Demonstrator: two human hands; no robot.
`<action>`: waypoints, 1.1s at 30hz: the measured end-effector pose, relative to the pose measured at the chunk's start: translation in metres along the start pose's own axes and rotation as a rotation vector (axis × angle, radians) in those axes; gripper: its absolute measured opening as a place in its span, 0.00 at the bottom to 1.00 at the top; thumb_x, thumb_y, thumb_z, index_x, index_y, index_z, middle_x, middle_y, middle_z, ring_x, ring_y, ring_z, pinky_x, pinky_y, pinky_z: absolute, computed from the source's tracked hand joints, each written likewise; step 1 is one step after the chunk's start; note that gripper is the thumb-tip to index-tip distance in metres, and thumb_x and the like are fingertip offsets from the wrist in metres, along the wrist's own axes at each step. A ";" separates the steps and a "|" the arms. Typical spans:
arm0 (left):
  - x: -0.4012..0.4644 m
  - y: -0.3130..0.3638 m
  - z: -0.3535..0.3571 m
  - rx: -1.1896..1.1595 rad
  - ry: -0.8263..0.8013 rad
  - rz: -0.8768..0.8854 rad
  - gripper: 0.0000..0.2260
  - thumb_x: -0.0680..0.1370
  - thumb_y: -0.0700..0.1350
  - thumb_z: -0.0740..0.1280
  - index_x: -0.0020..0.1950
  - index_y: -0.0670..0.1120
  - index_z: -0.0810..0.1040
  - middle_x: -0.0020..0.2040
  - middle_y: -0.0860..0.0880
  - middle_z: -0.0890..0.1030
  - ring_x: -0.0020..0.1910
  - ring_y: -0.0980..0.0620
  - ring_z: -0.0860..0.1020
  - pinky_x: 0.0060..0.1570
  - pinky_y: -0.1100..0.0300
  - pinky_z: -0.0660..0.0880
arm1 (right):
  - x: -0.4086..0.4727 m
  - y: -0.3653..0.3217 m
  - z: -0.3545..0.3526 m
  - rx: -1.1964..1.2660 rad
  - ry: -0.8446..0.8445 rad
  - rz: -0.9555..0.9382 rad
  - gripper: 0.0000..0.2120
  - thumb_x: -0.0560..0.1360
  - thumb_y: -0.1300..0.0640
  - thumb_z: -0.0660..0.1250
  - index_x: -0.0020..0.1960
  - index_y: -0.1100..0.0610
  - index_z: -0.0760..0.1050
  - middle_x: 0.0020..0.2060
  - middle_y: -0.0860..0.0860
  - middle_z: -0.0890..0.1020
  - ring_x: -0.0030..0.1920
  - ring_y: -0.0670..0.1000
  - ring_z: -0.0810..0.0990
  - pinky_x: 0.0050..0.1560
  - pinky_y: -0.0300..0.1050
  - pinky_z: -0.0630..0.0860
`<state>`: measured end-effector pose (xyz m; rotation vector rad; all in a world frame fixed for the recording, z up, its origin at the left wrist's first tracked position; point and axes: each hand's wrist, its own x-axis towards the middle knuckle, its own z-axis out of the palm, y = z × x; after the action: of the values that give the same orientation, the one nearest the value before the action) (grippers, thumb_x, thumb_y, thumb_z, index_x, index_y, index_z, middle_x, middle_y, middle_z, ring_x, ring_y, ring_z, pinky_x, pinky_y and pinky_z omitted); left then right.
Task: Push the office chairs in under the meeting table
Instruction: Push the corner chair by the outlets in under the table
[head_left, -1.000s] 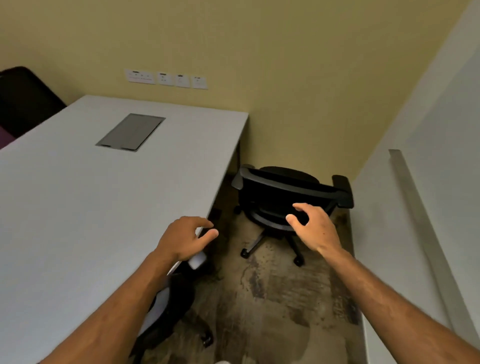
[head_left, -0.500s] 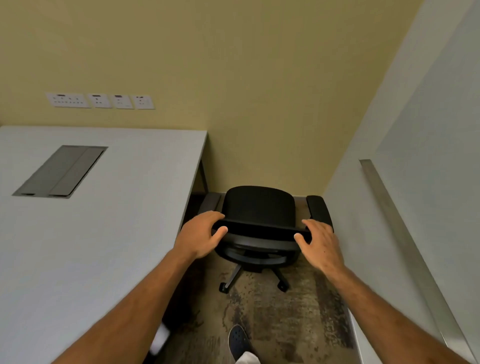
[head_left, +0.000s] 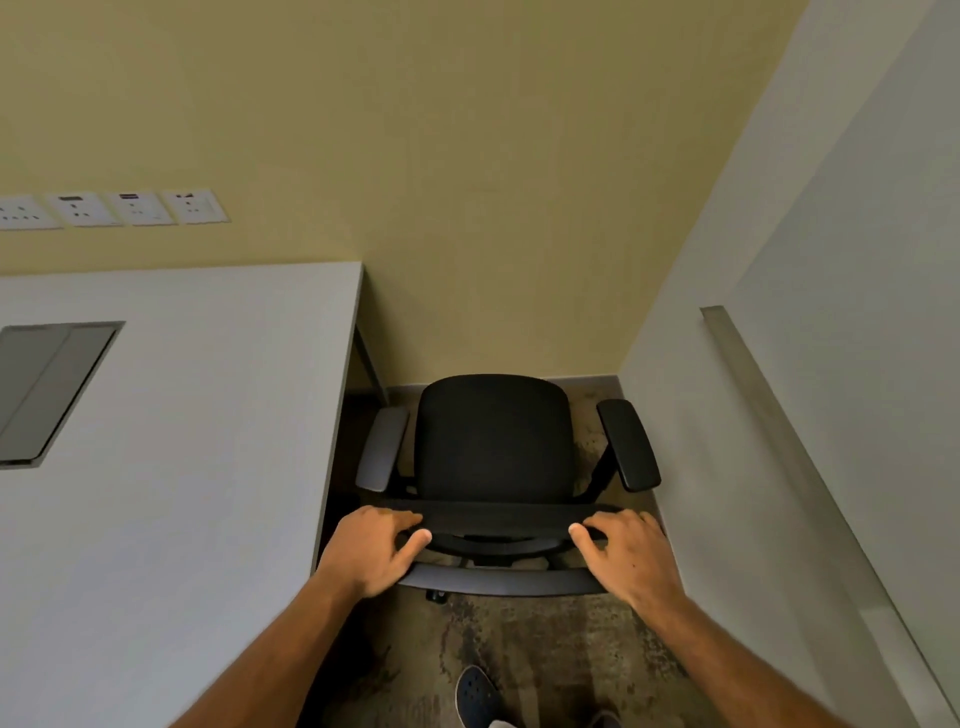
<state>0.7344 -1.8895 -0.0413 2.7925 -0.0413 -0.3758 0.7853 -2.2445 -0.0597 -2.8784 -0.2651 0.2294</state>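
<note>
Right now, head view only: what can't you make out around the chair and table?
- Chair base and castors: mostly hidden by the seat and backrest; one castor peeks out.
- Under the table: blocked by the tabletop, so clearance for the armrest is unknown.
- Fingertips of left hand and right hand: curled over the backrest, partly hidden.
- Wall sockets: too small to read; the row is cut off at the left edge.

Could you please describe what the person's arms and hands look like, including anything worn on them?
Both forearms are bare, with no sleeves in view. The left hand and right hand wear no gloves, and no rings, watch or wristband show. The nails look short and plain.
</note>
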 end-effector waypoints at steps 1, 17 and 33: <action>-0.002 0.000 0.000 0.004 0.002 0.003 0.38 0.74 0.73 0.43 0.69 0.55 0.78 0.63 0.56 0.82 0.62 0.53 0.79 0.63 0.57 0.72 | -0.001 0.000 0.000 -0.003 0.000 -0.002 0.23 0.78 0.35 0.57 0.53 0.47 0.85 0.46 0.43 0.86 0.50 0.48 0.81 0.59 0.50 0.73; 0.150 0.109 -0.012 0.040 0.043 0.305 0.28 0.79 0.68 0.54 0.67 0.52 0.78 0.63 0.52 0.82 0.59 0.50 0.80 0.56 0.55 0.75 | 0.101 0.079 -0.023 0.324 -0.004 0.233 0.12 0.79 0.42 0.64 0.47 0.47 0.81 0.41 0.45 0.84 0.44 0.51 0.82 0.42 0.49 0.79; 0.432 0.244 0.232 -0.055 -0.076 0.539 0.29 0.83 0.57 0.58 0.79 0.43 0.61 0.80 0.43 0.61 0.79 0.46 0.56 0.78 0.49 0.54 | 0.298 0.247 0.150 0.949 -0.214 0.529 0.20 0.83 0.48 0.62 0.72 0.52 0.72 0.63 0.50 0.79 0.62 0.50 0.78 0.49 0.35 0.72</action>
<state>1.0938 -2.2229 -0.2842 2.5729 -0.7662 -0.3351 1.0871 -2.3874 -0.3055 -1.9162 0.4641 0.5717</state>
